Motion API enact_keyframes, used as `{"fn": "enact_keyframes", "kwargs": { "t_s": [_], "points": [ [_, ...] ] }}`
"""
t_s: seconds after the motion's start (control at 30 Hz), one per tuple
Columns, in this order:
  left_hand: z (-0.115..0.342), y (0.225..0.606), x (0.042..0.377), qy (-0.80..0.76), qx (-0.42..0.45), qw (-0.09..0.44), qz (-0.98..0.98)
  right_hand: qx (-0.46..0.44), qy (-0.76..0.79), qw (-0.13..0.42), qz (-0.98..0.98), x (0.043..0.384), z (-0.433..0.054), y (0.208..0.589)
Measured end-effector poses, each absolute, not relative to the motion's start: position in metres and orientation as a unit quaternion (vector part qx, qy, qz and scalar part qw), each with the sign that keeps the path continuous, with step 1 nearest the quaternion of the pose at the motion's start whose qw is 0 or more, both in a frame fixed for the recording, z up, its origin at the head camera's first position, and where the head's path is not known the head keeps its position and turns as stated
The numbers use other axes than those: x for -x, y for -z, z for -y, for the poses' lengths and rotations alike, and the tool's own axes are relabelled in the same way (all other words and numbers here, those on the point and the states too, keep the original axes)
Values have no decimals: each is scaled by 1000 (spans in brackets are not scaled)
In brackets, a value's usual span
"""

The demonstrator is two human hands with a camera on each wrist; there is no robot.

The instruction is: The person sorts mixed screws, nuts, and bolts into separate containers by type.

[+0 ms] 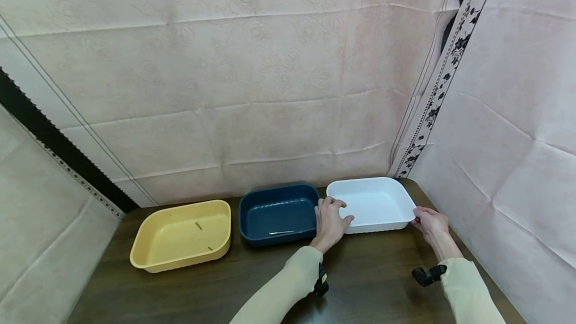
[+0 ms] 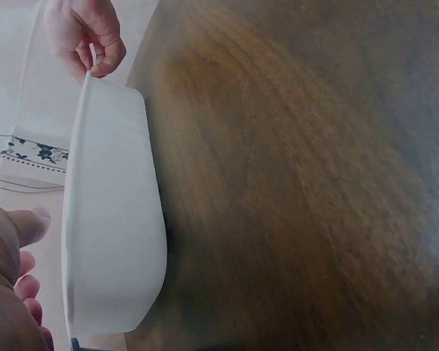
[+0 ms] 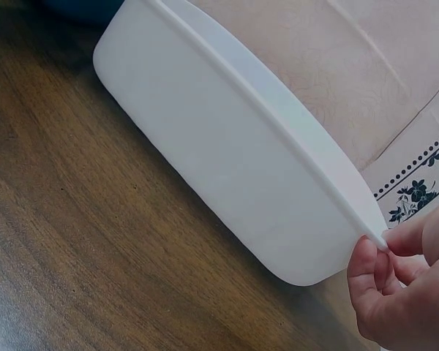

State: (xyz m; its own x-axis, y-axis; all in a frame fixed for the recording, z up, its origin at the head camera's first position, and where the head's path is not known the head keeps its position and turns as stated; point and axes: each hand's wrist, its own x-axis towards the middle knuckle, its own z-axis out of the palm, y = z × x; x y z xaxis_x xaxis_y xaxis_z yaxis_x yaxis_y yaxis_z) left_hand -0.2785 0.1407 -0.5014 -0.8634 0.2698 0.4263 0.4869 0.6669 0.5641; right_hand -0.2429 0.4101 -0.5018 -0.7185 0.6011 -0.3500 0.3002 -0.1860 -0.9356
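A white rectangular plastic tray (image 1: 373,204) sits at the right of the row. My right hand (image 1: 433,226) pinches its rim at the right front corner; the right wrist view shows thumb and fingertips on the edge there. My left hand (image 1: 330,221) is at the tray's left end, fingers and thumb spread apart and reaching over the rim. In the left wrist view, the thumb (image 2: 31,225) points out beside the tray wall with no rim pinched. Beside that hand stands a dark blue tray (image 1: 270,204) with a thin silvery piece (image 1: 281,233) in it.
A yellow tray (image 1: 180,254) at the left holds small screw-like pieces (image 1: 198,225). All three trays stand along the back of a dark wooden table (image 1: 202,294). Light patterned cloth (image 1: 261,74) hangs behind and at both sides, close to the right hand.
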Motion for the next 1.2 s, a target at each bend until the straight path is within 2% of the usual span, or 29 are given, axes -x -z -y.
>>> {"fn": "enact_keyframes", "kwargs": {
  "t_s": [0.43, 1.2],
  "points": [
    [-106, 500, 269, 395, 220, 181, 873, 354, -684, 109, 628, 243, -409, 502],
    [-57, 485, 216, 494, 229, 180, 819, 360, -681, 104, 630, 243, -410, 499]
  ]
}}
